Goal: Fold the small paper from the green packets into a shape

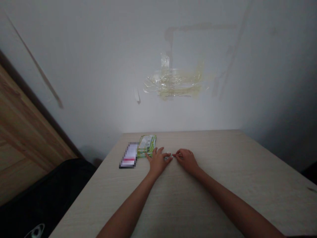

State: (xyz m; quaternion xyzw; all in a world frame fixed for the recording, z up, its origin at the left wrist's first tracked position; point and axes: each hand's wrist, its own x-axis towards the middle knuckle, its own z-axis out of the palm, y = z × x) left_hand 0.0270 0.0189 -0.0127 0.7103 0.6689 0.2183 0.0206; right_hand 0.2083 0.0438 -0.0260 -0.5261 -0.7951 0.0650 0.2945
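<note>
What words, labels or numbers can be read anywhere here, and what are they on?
Nothing can be read.
green packets: print on the top face, too small and blurred to read.
phone: screen blurred into blocks, illegible.
tape remnants on the wall: no writing shows.
small pale thing between left hand and right hand: too small to tell.

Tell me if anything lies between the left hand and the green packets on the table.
Nothing visible does. The left hand rests on the table, at or against the near edge of the green packets. The phone lies left of them, outside that gap.
</note>
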